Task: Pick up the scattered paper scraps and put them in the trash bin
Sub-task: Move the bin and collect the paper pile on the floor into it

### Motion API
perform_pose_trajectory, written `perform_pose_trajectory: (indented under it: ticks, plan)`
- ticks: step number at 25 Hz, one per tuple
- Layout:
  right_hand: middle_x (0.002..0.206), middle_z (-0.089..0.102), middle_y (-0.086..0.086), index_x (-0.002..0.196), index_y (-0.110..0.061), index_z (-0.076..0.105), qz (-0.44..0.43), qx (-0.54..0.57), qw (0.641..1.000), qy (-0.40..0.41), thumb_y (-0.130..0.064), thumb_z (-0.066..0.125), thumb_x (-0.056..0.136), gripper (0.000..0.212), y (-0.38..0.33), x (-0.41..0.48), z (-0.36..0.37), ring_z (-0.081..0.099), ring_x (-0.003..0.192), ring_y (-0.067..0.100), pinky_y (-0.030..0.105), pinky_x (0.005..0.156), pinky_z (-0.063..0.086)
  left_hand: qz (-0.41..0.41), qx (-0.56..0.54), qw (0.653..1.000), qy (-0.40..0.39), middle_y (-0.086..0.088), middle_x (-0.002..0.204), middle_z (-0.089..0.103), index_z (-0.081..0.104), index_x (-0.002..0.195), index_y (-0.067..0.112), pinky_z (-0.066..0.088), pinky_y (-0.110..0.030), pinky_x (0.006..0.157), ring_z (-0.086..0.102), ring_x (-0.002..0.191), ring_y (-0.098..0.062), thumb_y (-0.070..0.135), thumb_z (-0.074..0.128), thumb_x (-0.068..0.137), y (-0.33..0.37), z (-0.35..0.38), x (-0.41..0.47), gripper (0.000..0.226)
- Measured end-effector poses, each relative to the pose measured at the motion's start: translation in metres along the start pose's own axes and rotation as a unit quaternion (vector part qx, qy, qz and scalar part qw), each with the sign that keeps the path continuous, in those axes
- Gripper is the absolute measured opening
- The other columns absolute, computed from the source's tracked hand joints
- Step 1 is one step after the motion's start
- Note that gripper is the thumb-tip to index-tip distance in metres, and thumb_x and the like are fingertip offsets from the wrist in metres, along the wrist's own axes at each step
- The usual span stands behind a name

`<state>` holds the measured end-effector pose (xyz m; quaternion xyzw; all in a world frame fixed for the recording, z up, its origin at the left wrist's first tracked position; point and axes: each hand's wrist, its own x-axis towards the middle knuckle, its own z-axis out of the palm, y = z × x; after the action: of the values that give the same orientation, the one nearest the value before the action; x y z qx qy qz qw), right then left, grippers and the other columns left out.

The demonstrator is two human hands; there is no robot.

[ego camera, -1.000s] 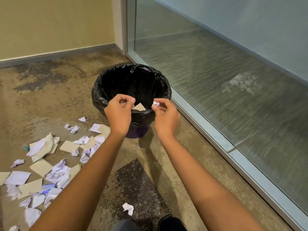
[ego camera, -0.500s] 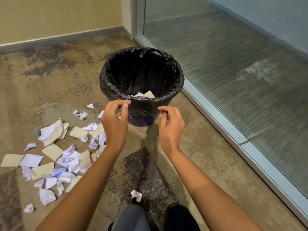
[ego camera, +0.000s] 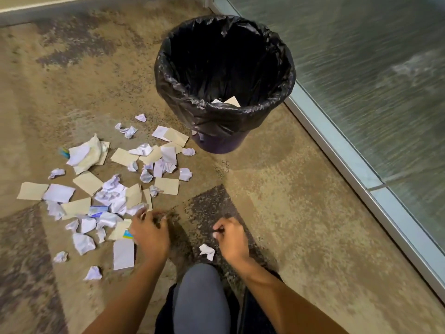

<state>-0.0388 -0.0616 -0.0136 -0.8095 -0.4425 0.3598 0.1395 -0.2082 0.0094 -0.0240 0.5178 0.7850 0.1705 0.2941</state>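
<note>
A round trash bin (ego camera: pixel 277 102) lined with a black bag stands on the floor ahead, with a few paper pieces (ego camera: pixel 228 101) showing inside near its front rim. Several white and tan paper scraps (ego camera: pixel 115 189) lie scattered on the floor to its left. My left hand (ego camera: pixel 150 233) is low at the near edge of that pile, fingers apart and blurred, holding nothing I can see. My right hand (ego camera: pixel 232 238) hovers with curled fingers just right of a lone crumpled white scrap (ego camera: pixel 207 251) and holds nothing.
A glass wall with a metal floor rail (ego camera: pixel 356 165) runs along the right side. A wall baseboard (ego camera: pixel 72 10) crosses the far end. My knee (ego camera: pixel 201 300) is at the bottom centre, between my arms.
Both hands let go of their scraps over the bin and dropped back towards the floor; the left went to the pile's edge, the right to the lone scrap. The view tilted down.
</note>
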Motion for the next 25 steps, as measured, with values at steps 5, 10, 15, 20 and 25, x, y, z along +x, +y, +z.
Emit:
perform_pose_trajectory:
  ticks: [5, 10, 15, 20, 25]
  plan:
    - [0.115, 0.043, 0.005, 0.103, -0.023, 0.058, 0.056, -0.023, 0.986, -0.152, -0.025, 0.077, 0.077, 0.032, -0.01, 0.002, 0.031, 0.057, 0.1, 0.027, 0.034, 0.075, 0.046, -0.182, 0.046, 0.982, 0.031, 0.001, 0.159, -0.011, 0.036, 0.139, 0.039, 0.001, -0.073, 0.104, -0.009, 0.143, -0.04, 0.022, 0.065, 0.086, -0.039, -0.011, 0.005, 0.062]
    - [0.084, 0.042, -0.004, 0.092, -0.008, 0.067, -0.021, -0.073, 0.987, -0.14, 0.01, 0.059, 0.079, 0.024, -0.01, -0.001, 0.048, 0.054, 0.103, 0.023, 0.023, 0.083, 0.04, -0.18, 0.055, 0.982, 0.0, -0.001, 0.16, -0.004, 0.033, 0.138, 0.045, 0.007, -0.071, 0.107, -0.003, 0.144, -0.041, 0.031, 0.047, 0.097, -0.081, -0.02, 0.013, 0.046]
    - [0.093, 0.057, 0.006, 0.08, -0.007, 0.07, -0.017, -0.014, 0.997, -0.073, 0.007, 0.059, 0.08, 0.018, -0.02, -0.004, 0.04, 0.048, 0.079, 0.013, 0.023, 0.073, 0.04, -0.093, 0.013, 0.995, 0.028, -0.023, 0.139, 0.037, 0.054, 0.123, 0.011, 0.037, -0.05, 0.1, 0.038, 0.127, -0.041, 0.019, 0.049, 0.094, -0.1, -0.033, 0.018, 0.03]
    - [0.096, 0.062, 0.005, 0.078, -0.011, 0.072, -0.026, 0.054, 0.998, 0.022, 0.005, 0.071, 0.077, 0.016, -0.041, -0.003, 0.018, 0.06, 0.081, 0.016, 0.027, 0.078, 0.052, -0.089, -0.001, 0.996, 0.022, -0.014, 0.12, 0.048, 0.063, 0.103, 0.006, 0.039, -0.028, 0.084, 0.048, 0.116, -0.034, 0.005, 0.06, 0.085, -0.11, -0.055, 0.018, 0.018]
    - [0.096, 0.06, -0.001, 0.083, -0.015, 0.072, -0.04, 0.055, 0.996, 0.065, -0.001, 0.073, 0.078, 0.015, -0.055, -0.012, 0.0, 0.055, 0.081, 0.008, -0.002, 0.066, 0.036, -0.181, 0.102, 0.978, -0.016, -0.006, 0.155, 0.009, 0.052, 0.118, 0.031, 0.022, -0.067, 0.103, 0.008, 0.14, -0.039, 0.02, 0.064, 0.087, -0.127, -0.075, 0.006, 0.035]
